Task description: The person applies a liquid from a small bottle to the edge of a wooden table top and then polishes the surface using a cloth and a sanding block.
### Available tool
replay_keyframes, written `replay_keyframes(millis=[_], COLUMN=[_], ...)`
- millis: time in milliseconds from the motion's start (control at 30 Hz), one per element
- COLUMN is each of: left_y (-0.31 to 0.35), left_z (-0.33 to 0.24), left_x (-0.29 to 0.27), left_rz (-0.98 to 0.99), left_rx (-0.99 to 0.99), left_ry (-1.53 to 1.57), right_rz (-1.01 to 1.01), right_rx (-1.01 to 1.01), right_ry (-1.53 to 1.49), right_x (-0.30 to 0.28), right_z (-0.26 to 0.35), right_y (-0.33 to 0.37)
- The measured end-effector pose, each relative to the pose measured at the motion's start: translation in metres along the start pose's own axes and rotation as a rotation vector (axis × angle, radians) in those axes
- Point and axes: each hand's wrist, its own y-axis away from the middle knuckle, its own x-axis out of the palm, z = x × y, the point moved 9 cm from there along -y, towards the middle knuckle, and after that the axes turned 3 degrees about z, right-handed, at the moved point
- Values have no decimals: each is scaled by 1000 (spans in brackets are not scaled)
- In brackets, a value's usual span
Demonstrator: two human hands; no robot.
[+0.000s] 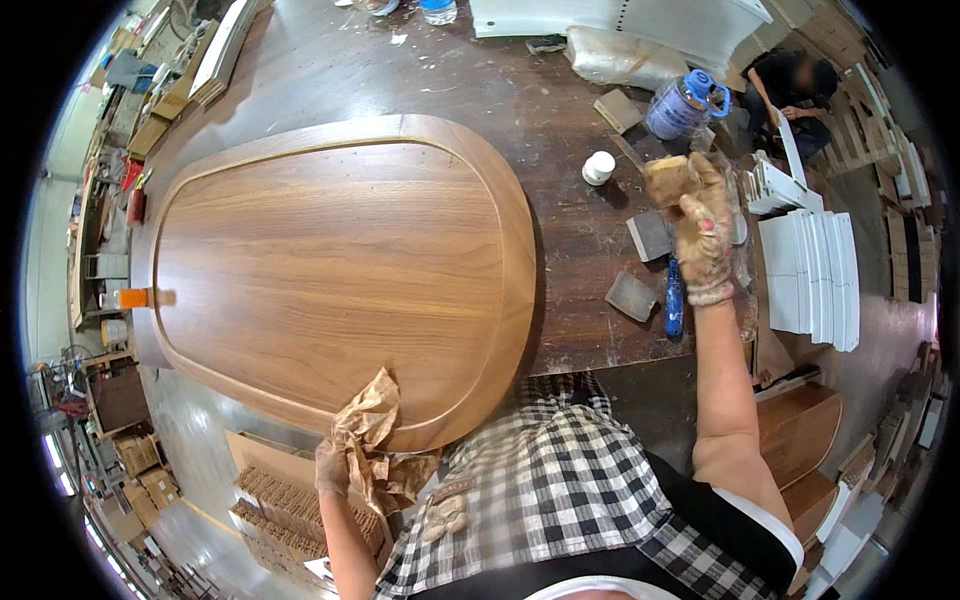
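Left hand (332, 468) with crumpled brown paper (368, 425) in grip, gloved right hand (706, 228) around a tan block (665, 182)

Brown paper (368, 415), black-and-white checked apron (560, 490)

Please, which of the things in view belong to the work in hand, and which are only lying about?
Seem to belong:
- brown paper, in the left hand
- tan block, in the right hand
- wooden panel

Apparently lying about:
- grey blocks
- blue tool
- white bottle
- blue jug
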Motion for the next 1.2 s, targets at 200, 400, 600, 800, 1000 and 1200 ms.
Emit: replay_keyframes(millis=[200, 400, 600, 800, 1000, 1200], left_y=[49, -22, -68, -71, -79, -73], left_z=[-165, -257, -306, -307, -294, -304], left_x=[14, 96, 179, 188, 172, 182], left_rz=[-551, -344, -540, -519, -527, -514], left_rx=[353, 953, 1042, 1057, 1034, 1074], left_ry=[-1115, -388, -895, -837, -851, -824], right_rz=[285, 240, 299, 308, 402, 197], right_rx=[460, 466, 200, -67, -125, -192], right_ry=[-664, -334, 269, 750, 881, 897], right_x=[91, 121, 139, 157, 135, 146], right_z=[-78, -106, -117, -134, -84, -71], right_y=[31, 21, -46, -93, 7, -31])
